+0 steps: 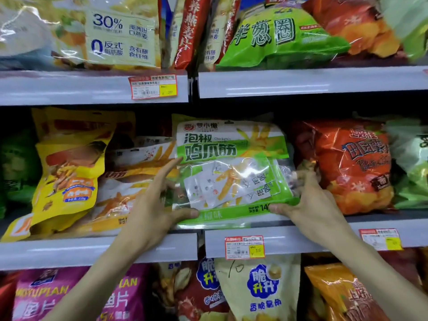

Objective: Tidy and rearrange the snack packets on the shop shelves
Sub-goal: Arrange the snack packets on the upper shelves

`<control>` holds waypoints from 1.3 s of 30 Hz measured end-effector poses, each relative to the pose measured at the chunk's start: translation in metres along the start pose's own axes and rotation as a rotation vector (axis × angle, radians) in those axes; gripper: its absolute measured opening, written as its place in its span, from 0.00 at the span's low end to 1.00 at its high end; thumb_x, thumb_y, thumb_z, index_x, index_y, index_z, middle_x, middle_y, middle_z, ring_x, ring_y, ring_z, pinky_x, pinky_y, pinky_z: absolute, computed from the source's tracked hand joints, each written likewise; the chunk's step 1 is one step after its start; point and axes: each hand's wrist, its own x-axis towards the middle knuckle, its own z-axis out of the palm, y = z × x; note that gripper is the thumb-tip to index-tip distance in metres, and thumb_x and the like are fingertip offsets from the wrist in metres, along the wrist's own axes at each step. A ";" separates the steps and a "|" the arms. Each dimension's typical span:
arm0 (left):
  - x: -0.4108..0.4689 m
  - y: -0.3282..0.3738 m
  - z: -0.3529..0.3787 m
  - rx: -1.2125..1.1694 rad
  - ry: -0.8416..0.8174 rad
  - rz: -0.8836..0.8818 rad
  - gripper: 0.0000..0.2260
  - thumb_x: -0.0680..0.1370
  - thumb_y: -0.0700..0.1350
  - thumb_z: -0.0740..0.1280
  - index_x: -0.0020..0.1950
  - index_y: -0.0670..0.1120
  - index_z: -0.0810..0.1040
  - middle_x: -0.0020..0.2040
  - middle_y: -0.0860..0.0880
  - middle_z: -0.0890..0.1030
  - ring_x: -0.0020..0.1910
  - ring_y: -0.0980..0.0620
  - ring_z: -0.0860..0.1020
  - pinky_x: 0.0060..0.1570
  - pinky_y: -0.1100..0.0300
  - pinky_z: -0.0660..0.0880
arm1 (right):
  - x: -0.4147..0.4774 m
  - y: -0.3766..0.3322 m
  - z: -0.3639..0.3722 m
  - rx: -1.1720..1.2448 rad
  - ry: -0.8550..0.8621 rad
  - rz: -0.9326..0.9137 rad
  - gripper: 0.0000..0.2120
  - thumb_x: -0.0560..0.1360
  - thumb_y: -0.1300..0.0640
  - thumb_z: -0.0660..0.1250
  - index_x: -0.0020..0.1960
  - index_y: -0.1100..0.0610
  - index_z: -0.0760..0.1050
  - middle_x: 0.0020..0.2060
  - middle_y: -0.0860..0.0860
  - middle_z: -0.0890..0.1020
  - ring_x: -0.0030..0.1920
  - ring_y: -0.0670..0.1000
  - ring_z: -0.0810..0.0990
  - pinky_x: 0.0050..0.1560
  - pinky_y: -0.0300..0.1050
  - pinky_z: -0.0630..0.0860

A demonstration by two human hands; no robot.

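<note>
1. Green packet point(231, 172) stands upright at the front of the middle shelf point(92, 251), its bottom edge at the shelf lip, over the join between two shelf sections.
2. Just right of it, touching: a crinkled orange bag point(347, 167). Left of it, a white-orange packet point(129, 181) leans back, partly behind the left hand. Further left is a yellow packet point(69, 177), tilted.
3. Above: a green bag point(278, 38) lying on its side. Below: a cream bag point(261, 288) and a pink bag point(41, 295).
4. Left hand point(150, 205): thumb pressed on the packet's lower front, fingers stretched up along its left edge; it pinches the lower left corner.
5. Right hand point(308, 205): thumb on the lower front edge, fingers curled round the right edge; it grips the packet.
6. Both forearms reach up from below and cross the shelf lip.
7. Packet print: "泡椒 鸡爪筋", "Chicken's", "Net Wt" with the figure cut off by the thumb.
8. Green bag: "洋葱圈". Cream bag: "脆升升".
9. Price tag point(244, 247) under the packet reads "5.5"; upper tag point(153, 86) reads "20".
</note>
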 end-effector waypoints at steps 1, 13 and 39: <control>0.002 0.000 -0.003 -0.041 -0.016 0.001 0.52 0.64 0.51 0.84 0.79 0.74 0.57 0.47 0.54 0.81 0.43 0.56 0.78 0.43 0.66 0.73 | 0.000 -0.001 0.001 0.012 0.015 0.005 0.34 0.65 0.45 0.84 0.60 0.46 0.64 0.47 0.42 0.81 0.50 0.53 0.82 0.54 0.55 0.78; 0.019 0.024 0.004 0.137 0.006 0.068 0.55 0.64 0.47 0.86 0.79 0.73 0.56 0.47 0.60 0.84 0.46 0.55 0.83 0.46 0.71 0.74 | -0.006 -0.004 -0.029 -0.066 -0.044 0.007 0.36 0.70 0.49 0.82 0.64 0.52 0.60 0.55 0.56 0.83 0.54 0.61 0.82 0.54 0.55 0.78; -0.039 0.097 -0.004 0.701 -0.182 -0.153 0.18 0.82 0.52 0.68 0.72 0.54 0.79 0.74 0.54 0.77 0.73 0.49 0.71 0.70 0.57 0.68 | -0.047 -0.018 -0.049 -0.279 -0.172 -0.542 0.32 0.82 0.35 0.56 0.80 0.52 0.66 0.80 0.46 0.65 0.80 0.49 0.61 0.78 0.46 0.61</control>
